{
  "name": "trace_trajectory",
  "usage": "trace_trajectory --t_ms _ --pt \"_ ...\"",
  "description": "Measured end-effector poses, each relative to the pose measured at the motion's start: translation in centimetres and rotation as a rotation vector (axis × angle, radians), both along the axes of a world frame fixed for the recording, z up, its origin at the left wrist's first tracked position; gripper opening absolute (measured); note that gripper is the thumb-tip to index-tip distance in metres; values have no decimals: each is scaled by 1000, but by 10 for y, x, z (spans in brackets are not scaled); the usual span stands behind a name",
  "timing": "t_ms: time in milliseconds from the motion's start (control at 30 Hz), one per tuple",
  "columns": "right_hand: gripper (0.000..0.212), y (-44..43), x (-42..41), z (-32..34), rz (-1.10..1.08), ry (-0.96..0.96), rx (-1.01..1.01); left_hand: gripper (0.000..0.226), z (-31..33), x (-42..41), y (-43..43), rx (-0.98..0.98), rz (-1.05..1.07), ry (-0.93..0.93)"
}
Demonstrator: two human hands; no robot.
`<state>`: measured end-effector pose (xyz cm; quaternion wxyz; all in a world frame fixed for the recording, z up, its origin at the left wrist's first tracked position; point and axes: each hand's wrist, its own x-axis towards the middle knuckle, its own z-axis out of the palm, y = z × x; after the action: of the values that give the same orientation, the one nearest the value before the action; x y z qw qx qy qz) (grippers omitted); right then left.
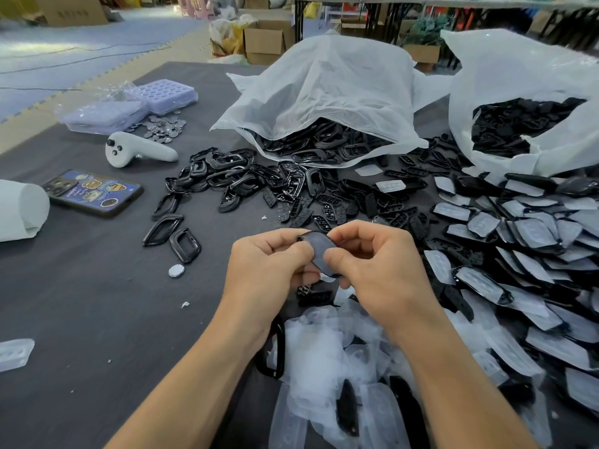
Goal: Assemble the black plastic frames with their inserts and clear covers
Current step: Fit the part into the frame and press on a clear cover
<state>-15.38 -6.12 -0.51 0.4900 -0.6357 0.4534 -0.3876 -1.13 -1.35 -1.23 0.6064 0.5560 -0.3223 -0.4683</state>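
Over the near middle of the dark grey table [81,319], both hands close on one small black plastic frame [319,251] with a cloudy clear cover across its face. The left hand [269,267] pinches the frame's left edge with its fingers curled and its thumb on the cover. The right hand [379,264] grips the right edge, and its thumb presses the lower part of the face. The piece is held off the table, tilted towards the camera.

Below the wrists lies a heap of loose clear plastic covers [324,351]. Beyond the hands is a scatter of black perforated inserts [327,210], and further left a pile of empty black frames [227,176]. Covered frames [518,254] spread over the right side (too many and too overlapped to count). Two white plastic sacks [324,92] at the back spill more black parts.

To the left sit a white handheld controller [136,150], a phone in a cartoon-sticker case [94,192], lilac moulded trays [165,92] and a cluster of silver discs [165,126]; a single disc [176,270] lies near two stray frames.
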Motion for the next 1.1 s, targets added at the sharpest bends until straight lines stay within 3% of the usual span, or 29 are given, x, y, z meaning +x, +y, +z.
trace_trajectory --t_ms 100,233,467,700,933,1100 --pt "22 -2 -4 1 30 -5 7 24 2 7 1 -3 -51 -20" --pt "30 -2 -5 2 64 -21 18 18 -1 9 -1 34 -4 -181" --pt "25 0 1 0 -85 -194 128 19 0 -2 -1 3 100 -63" --pt "24 -4 -2 -2 -141 -99 43 33 4 1 3 -10 -105 -128" --pt "23 -2 -3 -1 -92 -67 5 18 1 2 0 25 -71 -166" --pt "18 1 1 0 -145 -286 152 21 -2 1 0 11 24 -166"
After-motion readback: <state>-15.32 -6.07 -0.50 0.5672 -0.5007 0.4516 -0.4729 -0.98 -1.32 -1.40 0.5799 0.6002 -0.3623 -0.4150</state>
